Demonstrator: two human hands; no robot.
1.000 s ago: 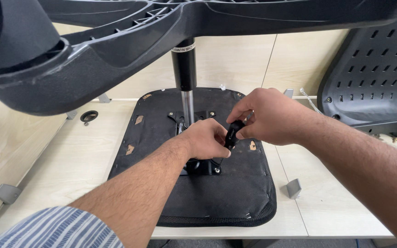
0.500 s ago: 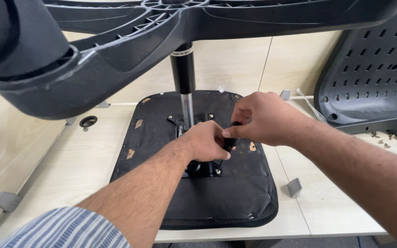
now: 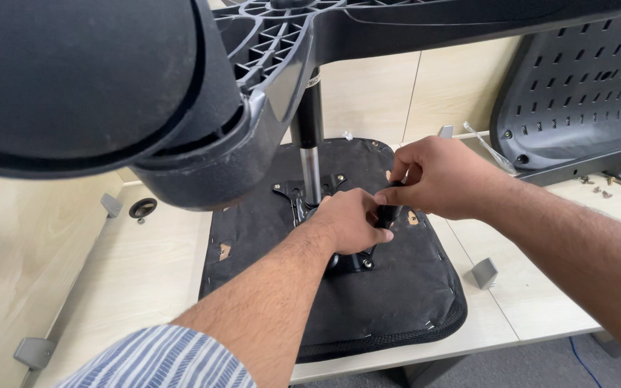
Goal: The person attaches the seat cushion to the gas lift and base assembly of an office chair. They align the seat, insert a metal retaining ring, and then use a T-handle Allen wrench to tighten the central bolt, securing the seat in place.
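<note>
Two hands, the left (image 3: pixel 353 223) and the right (image 3: pixel 436 179), meet over one upturned black seat (image 3: pixel 397 302) on one pale table (image 3: pixel 131 266). One screwdriver (image 3: pixel 384 215) sits between them. One metal plate (image 3: pixel 310 197) carries one gas column (image 3: pixel 309 136), topped by one star base (image 3: pixel 339 29) with one caster (image 3: pixel 80 79) in view. One perforated backrest (image 3: pixel 576 93) stands at right. Three grey brackets show: (image 3: pixel 34 352), (image 3: pixel 111 204), (image 3: pixel 484 273). One round grommet (image 3: pixel 142 208) sits in the tabletop.

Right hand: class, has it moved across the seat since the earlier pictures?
No. The right hand stays just right of the post, gripping the screwdriver over the seat; only the camera has shifted.
</note>
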